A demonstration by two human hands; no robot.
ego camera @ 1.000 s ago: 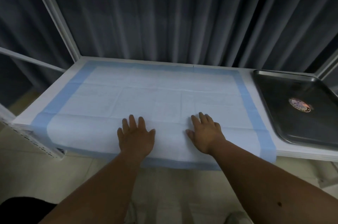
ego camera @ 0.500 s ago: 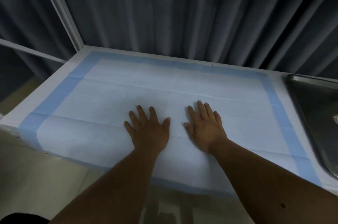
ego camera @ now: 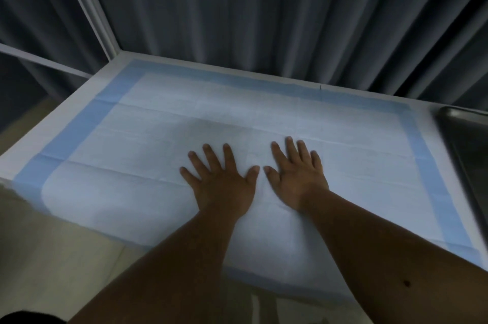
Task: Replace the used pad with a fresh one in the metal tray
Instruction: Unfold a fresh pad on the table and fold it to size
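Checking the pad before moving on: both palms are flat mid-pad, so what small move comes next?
Probably sweep both hands outward: they lie flat, side by side, mid-pad, and fold creases still show toward its edges.

The pad point(ego camera: 184, 117) looks matt, papery and creased; the metal tray point(ego camera: 472, 138) dully glossy; the curtain point(ego camera: 264, 19) cloth.

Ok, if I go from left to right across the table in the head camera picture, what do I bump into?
Pad's blue left border → left hand → right hand → pad's blue right border → metal tray.
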